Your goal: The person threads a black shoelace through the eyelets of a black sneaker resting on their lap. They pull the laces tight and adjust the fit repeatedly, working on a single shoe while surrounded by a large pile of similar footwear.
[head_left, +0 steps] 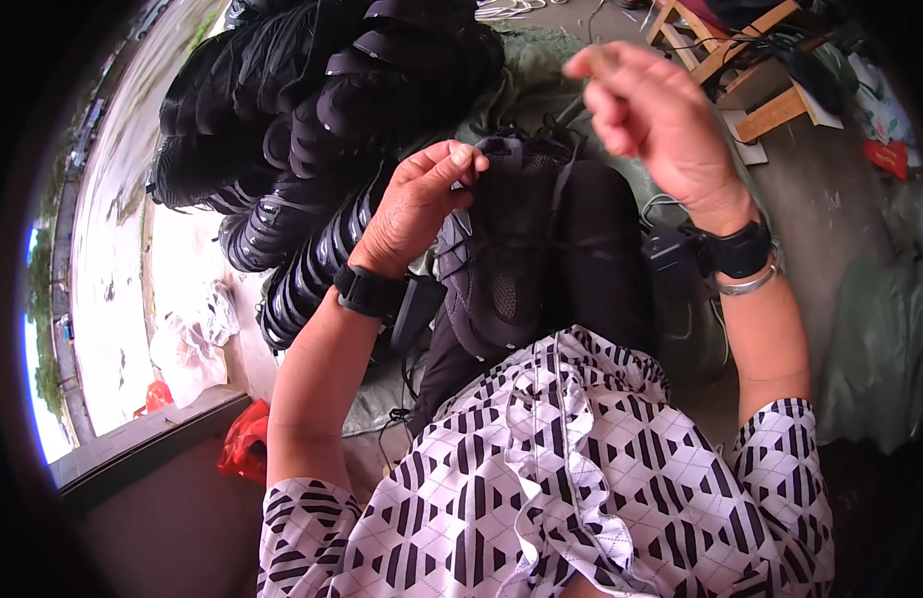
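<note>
A black shoe upper (506, 254) with mesh panels and dark laces lies across my lap, on black trousers. At its far left edge is my left hand (416, 204), thumb and forefinger pressed together. Whatever they pinch is too small to make out. My right hand (660, 125) is raised above and to the right of the upper, apart from it. Its thumb and forefinger are closed in a pinch and the other fingers curl loosely; anything thin between them cannot be made out. Both wrists wear black straps with dark boxes.
A large heap of nested black shoe uppers (332, 120) stands at the far left. A wooden stool frame (770, 110) sits at the far right. Green sheeting (880, 359) lies at right. White plastic bags (187, 349) and a red bag (245, 441) are at left, near a ledge (162, 431).
</note>
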### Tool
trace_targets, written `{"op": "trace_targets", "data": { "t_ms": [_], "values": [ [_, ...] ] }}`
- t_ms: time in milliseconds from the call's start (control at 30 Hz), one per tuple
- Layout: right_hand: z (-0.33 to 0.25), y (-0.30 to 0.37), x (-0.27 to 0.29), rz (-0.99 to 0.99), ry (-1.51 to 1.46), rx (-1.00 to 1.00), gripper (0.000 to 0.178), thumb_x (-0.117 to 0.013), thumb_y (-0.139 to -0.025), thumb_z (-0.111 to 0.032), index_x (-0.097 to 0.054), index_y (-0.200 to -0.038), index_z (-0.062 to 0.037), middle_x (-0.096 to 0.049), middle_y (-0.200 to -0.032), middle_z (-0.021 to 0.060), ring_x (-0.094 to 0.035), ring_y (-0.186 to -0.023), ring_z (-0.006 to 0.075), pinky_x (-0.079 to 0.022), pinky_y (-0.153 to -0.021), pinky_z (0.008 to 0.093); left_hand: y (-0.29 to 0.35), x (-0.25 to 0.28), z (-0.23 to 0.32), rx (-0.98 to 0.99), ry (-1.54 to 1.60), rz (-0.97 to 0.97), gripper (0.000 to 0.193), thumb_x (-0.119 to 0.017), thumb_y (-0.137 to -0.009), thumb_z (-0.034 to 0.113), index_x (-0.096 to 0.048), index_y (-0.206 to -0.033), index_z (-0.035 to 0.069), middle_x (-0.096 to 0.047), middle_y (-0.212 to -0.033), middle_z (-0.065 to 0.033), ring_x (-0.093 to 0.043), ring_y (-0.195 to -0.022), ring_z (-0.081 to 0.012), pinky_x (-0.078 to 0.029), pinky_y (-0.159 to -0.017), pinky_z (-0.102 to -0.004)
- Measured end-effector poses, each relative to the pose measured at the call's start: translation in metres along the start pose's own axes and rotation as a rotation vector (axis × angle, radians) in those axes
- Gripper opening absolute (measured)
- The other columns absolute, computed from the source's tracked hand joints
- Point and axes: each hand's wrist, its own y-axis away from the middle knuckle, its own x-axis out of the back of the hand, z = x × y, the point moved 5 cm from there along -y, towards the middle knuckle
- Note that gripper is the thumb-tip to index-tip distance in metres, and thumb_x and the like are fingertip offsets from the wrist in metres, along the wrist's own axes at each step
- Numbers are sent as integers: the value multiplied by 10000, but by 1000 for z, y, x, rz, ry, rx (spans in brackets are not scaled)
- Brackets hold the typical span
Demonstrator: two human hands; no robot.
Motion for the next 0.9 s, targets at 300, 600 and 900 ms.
{"op": "trace_targets", "data": {
  "t_ms": [300, 600, 900],
  "values": [
    [83, 18, -64, -132, 225, -254, 268, -584, -953, -251, -656, -839, -20, -603, -686, 9, -540, -549, 54, -434, -493, 198, 0, -14, 7, -25, -71, 2, 272, -568, -979, 266, -658, -1138, 65, -648, -1037, 22, -564, -859, -56, -460, -751, -232],
    [-19, 31, -54, -84, 174, 155, 330, -546, -989, -297, -658, -818, -39, -589, -657, -18, -528, -566, 28, -409, -534, 159, 17, -72, 29, -140, -387, -356, 276, -669, -922, 250, -649, -1068, 17, -637, -939, -1, -585, -883, -102, -482, -815, -254],
    [-9, 88, 132, 257, -232, 161, 213, -482, -982, -237, -561, -886, -63, -618, -1138, 132, -576, -1003, 194, -452, -847, 314, 39, 124, 41, -174, 219, 633, 191, -518, -996, 248, -610, -1028, 84, -501, -693, 39, -444, -562, -41, -370, -506, -198]
  ]
}}
